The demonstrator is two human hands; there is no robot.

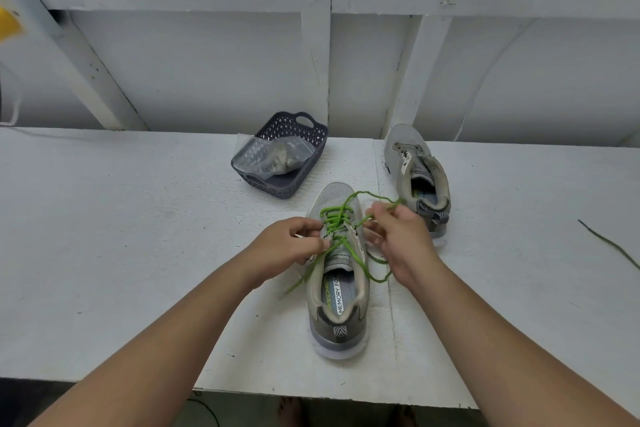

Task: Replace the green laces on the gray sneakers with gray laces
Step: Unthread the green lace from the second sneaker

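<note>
**Both hands on the near sneaker, working the green lace loose**

Your right hand (398, 236) is curled around a loop of the green lace (341, 222), drawing it up and away from the eyelets toward the far right. Your left hand (291, 244) pinches at the left eyelet row, likely to brace the near sneaker (337, 288) so the pull does not drag it across the white table (121, 236). That shoe sits heel toward you, which keeps the lacing within easy reach of both hands.

Several crossings remain threaded near the toe, so unlacing looks only partly done. Slack already trails off both sides of the shoe.

Beyond your right hand, the second sneaker (419, 170) appears to have no lace. A dark green strand (613, 246) lies well apart at the table's right edge.

Behind the near shoe, the dark basket (313, 146) holds a clear bag (273, 156), presumably with the gray laces, though its contents are hard to make out.
</note>
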